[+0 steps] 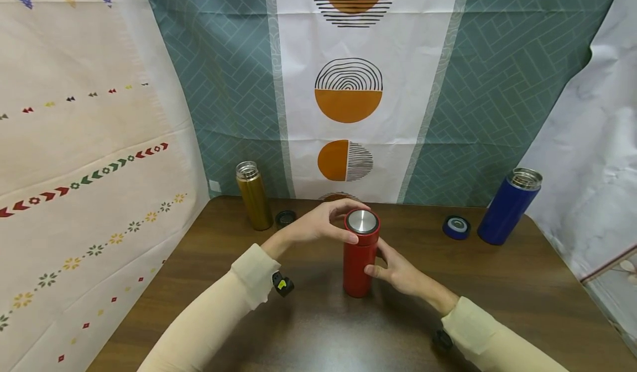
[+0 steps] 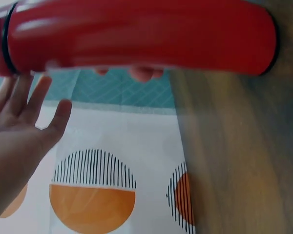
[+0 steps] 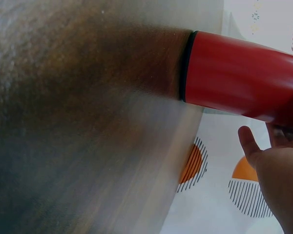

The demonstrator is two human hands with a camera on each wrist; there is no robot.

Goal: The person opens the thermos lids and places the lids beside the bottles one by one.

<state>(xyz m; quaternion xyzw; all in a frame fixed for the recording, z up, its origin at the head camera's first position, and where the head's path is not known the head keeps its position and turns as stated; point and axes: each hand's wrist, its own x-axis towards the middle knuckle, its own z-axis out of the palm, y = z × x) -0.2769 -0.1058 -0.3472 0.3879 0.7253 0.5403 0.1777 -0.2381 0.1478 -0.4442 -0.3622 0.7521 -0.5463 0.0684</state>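
Observation:
A red thermos flask (image 1: 356, 270) with a steel-topped lid (image 1: 363, 221) stands upright on the wooden table, between both hands. My left hand (image 1: 318, 223) is at its top, thumb across the front of the lid and fingers reaching behind it. Lower down on the right side, my right hand (image 1: 403, 272) holds the flask's body, its thumb in front and most fingers hidden behind. In the left wrist view the flask (image 2: 136, 36) crosses the top, with fingertips of a hand showing beyond it. The right wrist view shows the flask's dark base edge against the table.
A gold flask (image 1: 256, 198) without its lid stands at the back left, a black lid (image 1: 286, 218) beside it. At the back right is a lidless blue flask (image 1: 508, 206), with a blue lid (image 1: 456, 227) next to it. Patterned cloth (image 1: 239, 84) hangs behind the table (image 1: 318, 333).

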